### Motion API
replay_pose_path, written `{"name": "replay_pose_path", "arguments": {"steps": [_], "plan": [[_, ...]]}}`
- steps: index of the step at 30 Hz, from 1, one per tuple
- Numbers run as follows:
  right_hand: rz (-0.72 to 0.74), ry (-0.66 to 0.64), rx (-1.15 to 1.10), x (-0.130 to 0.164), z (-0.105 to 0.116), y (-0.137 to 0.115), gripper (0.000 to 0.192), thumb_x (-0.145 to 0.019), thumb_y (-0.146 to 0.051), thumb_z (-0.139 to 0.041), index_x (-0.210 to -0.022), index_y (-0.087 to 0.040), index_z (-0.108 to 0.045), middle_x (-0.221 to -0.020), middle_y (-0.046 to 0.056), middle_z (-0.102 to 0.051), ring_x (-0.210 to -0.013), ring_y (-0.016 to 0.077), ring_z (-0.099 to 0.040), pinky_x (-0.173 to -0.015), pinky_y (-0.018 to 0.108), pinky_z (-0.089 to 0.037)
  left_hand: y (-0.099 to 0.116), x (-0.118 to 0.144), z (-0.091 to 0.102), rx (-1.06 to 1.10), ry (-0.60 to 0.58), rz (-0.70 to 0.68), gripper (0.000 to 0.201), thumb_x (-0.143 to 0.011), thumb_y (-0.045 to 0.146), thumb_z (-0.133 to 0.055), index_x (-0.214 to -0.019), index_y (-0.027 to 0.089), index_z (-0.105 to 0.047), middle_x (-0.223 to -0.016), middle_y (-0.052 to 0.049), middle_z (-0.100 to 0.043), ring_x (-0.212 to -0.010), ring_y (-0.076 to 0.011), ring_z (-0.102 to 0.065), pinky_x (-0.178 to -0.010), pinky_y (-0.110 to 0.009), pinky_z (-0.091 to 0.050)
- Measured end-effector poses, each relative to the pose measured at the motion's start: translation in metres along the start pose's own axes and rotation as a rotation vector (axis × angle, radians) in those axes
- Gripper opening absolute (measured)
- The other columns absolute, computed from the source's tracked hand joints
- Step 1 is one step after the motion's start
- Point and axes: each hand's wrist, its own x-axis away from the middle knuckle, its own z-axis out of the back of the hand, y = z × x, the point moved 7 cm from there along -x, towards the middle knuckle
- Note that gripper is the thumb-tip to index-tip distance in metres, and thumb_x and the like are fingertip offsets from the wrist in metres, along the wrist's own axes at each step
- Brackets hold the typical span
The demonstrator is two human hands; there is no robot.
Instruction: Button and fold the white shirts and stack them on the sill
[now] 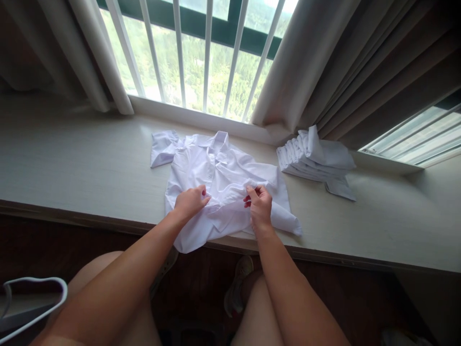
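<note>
A white collared shirt [194,161] lies spread and wrinkled on the window ledge, its collar toward the window and its lower edge hanging over the front. One short sleeve sticks out to the left; the right side is bunched. My left hand [190,199] is closed on the shirt's front, left of its middle, with thumb and fingers pinched together. To the right, my right hand [260,204] pinches a raised fold of the same shirt. Between the two hands the cloth is gathered in creases.
A stack of folded white garments [313,158] stands on the pale ledge [101,158] at the right, against the curtain [306,62]. White bars [208,62] cross the window behind. A white-rimmed object [36,279] shows at the lower left. The ledge's front edge runs just before my knees.
</note>
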Motion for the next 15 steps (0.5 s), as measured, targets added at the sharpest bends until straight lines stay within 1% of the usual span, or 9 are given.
{"name": "replay_pose_path", "arguments": {"steps": [4, 7, 11, 13, 15], "plan": [[-0.004, 0.012, -0.068, 0.001, -0.003, 0.001, 0.031, -0.076, -0.046, -0.074, -0.073, -0.021, -0.056, -0.064, -0.007, -0.052, -0.055, 0.0088, -0.049, -0.043, 0.019, -0.043, 0.008, 0.004, -0.003, -0.008, 0.011, -0.018, 0.03, -0.092, 0.047, -0.056, -0.114, 0.027, -0.062, -0.091, -0.008, -0.075, -0.084, -0.0283, -0.07, -0.068, -0.032, -0.042], [-0.003, -0.031, -0.085, 0.001, -0.01, 0.002, 0.029, -0.077, -0.046, -0.073, -0.076, -0.02, -0.06, -0.068, -0.006, -0.055, -0.059, 0.0094, -0.048, -0.048, 0.02, -0.045, 0.009, 0.002, -0.007, -0.022, -0.009, -0.012, 0.029, -0.093, 0.046, -0.056, -0.111, 0.026, -0.064, -0.093, -0.01, -0.076, -0.088, -0.0289, -0.071, -0.071, -0.032, -0.044], [-0.027, -0.102, -0.118, 0.0, -0.018, 0.004, 0.027, -0.079, -0.045, -0.071, -0.085, -0.02, -0.066, -0.074, -0.004, -0.062, -0.065, 0.0109, -0.053, -0.058, 0.022, -0.048, 0.01, -0.003, -0.007, -0.065, 0.002, -0.017, 0.029, -0.095, 0.044, -0.051, -0.109, 0.025, -0.066, -0.091, -0.012, -0.076, -0.084, -0.0303, -0.072, -0.068, -0.033, -0.044], [-0.034, -0.117, -0.147, -0.001, -0.021, 0.004, 0.026, -0.081, -0.044, -0.07, -0.089, -0.02, -0.068, -0.076, -0.003, -0.064, -0.067, 0.0114, -0.055, -0.062, 0.023, -0.048, 0.009, -0.005, -0.003, -0.039, 0.012, -0.002, 0.027, -0.095, 0.043, -0.05, -0.106, 0.025, -0.067, -0.089, -0.011, -0.075, -0.082, -0.0289, -0.071, -0.068, -0.032, -0.044], [-0.003, -0.108, -0.153, -0.003, -0.022, 0.002, 0.024, -0.082, -0.042, -0.07, -0.089, -0.02, -0.069, -0.077, -0.003, -0.064, -0.069, 0.0115, -0.056, -0.067, 0.023, -0.047, 0.008, -0.006, 0.004, 0.034, 0.044, 0.016, 0.024, -0.095, 0.042, -0.051, -0.101, 0.025, -0.067, -0.084, -0.008, -0.074, -0.078, -0.0263, -0.07, -0.068, -0.031, -0.044]]}}
